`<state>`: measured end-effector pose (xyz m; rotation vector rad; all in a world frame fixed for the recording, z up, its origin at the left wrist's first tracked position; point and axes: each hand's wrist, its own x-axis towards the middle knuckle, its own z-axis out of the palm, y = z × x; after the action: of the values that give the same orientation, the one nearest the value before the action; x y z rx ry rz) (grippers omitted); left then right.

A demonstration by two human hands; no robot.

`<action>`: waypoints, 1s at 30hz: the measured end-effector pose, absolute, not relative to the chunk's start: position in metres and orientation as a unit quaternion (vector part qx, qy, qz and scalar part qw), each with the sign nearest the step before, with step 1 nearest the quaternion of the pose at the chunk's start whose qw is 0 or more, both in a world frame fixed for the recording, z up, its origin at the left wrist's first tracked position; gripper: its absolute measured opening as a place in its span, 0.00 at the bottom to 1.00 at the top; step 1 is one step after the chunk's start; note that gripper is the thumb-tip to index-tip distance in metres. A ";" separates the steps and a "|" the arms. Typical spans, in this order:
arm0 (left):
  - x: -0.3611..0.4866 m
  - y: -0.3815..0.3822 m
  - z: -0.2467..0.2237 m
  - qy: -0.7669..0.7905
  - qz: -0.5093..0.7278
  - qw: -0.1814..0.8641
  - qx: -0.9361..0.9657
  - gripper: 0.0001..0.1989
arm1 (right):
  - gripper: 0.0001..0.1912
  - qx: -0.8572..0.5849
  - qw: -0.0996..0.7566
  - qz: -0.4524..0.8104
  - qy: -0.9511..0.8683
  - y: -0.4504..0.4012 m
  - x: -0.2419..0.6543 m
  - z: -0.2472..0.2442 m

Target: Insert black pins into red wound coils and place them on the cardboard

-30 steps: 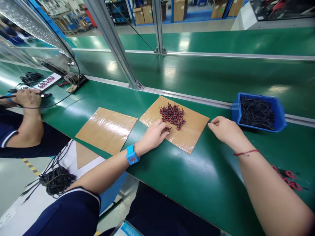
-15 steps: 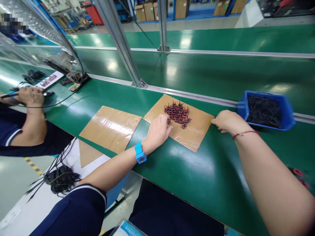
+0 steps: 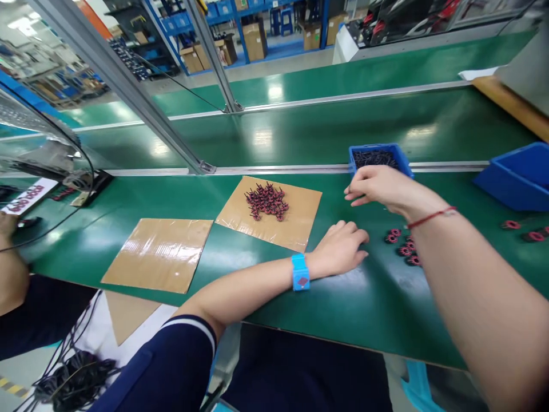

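My left hand [image 3: 341, 247] lies low over the green bench right of a cardboard sheet [image 3: 295, 226]. Its fingers are loosely bent and apart, and I see nothing in them. On that sheet sits a pile of small red-and-black ring-shaped parts with short leads [image 3: 266, 200]. My right hand [image 3: 381, 186] hangs in front of a blue bin [image 3: 403, 160] of black pieces, partly covering it. Its fingers point left, slightly parted, with no object visible between them. Several loose red-and-black rings [image 3: 405, 250] lie below it, partly hidden by the right forearm.
Another cardboard sheet [image 3: 158, 252] lies to the left. A second blue bin [image 3: 518, 177] stands at the right, with more rings [image 3: 534, 236] before it. A metal post [image 3: 141, 97] rises behind the bench. At far left is a co-worker's arm [image 3: 11, 269], near a black cable bundle [image 3: 77, 380].
My left hand has left the ring pile and moved right, off the cardboard. My right hand has gone from the sheet's corner to the blue bin's front. The view has turned right.
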<state>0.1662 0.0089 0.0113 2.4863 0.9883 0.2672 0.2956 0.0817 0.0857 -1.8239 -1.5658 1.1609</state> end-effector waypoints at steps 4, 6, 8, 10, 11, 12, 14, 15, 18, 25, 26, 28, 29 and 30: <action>0.202 0.026 0.009 0.371 0.112 0.255 0.886 0.18 | 0.09 -0.666 0.348 0.389 -0.533 0.051 0.347 0.104; 0.215 0.030 0.007 0.368 0.115 0.263 0.885 0.18 | 0.07 -0.675 0.375 0.360 -0.523 0.042 0.367 0.106; 0.224 0.030 0.006 0.369 0.126 0.278 0.878 0.16 | 0.05 -0.682 0.380 0.339 -0.525 0.039 0.380 0.103; 0.228 0.028 0.005 0.382 0.154 0.325 0.851 0.12 | 0.04 -0.689 0.362 0.319 -0.541 0.044 0.386 0.097; 0.227 0.027 0.005 0.389 0.168 0.355 0.834 0.10 | 0.05 -0.695 0.348 0.305 -0.551 0.049 0.386 0.094; 0.225 0.026 0.005 0.392 0.178 0.382 0.818 0.09 | 0.08 -0.702 0.331 0.284 -0.563 0.057 0.385 0.091; 0.215 0.024 0.007 0.390 0.186 0.420 0.798 0.08 | 0.11 -0.719 0.293 0.230 -0.586 0.075 0.378 0.087; 0.208 0.023 0.009 0.386 0.197 0.453 0.779 0.09 | 0.12 -0.726 0.273 0.202 -0.598 0.085 0.374 0.085; 0.178 0.017 0.020 0.364 0.269 0.632 0.629 0.11 | 0.15 -0.736 0.211 0.144 -0.627 0.115 0.359 0.080; 0.110 -0.004 0.047 0.346 0.346 0.761 0.425 0.16 | 0.12 -0.748 0.103 0.118 -0.645 0.150 0.339 0.068; 0.104 -0.005 0.049 0.347 0.352 0.763 0.415 0.15 | 0.13 -0.748 0.101 0.117 -0.645 0.150 0.339 0.066; 0.097 -0.006 0.051 0.348 0.360 0.768 0.399 0.15 | 0.15 -0.750 0.108 0.119 -0.641 0.148 0.340 0.065; 0.095 -0.006 0.051 0.347 0.363 0.771 0.392 0.15 | 0.15 -0.752 0.116 0.122 -0.637 0.147 0.341 0.064; 0.094 -0.006 0.051 0.346 0.367 0.773 0.385 0.15 | 0.15 -0.755 0.128 0.126 -0.631 0.146 0.342 0.064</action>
<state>0.0940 -0.0061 0.0505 0.8345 0.7500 0.7945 0.3418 0.1457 0.0644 -2.1951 -1.8362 0.3677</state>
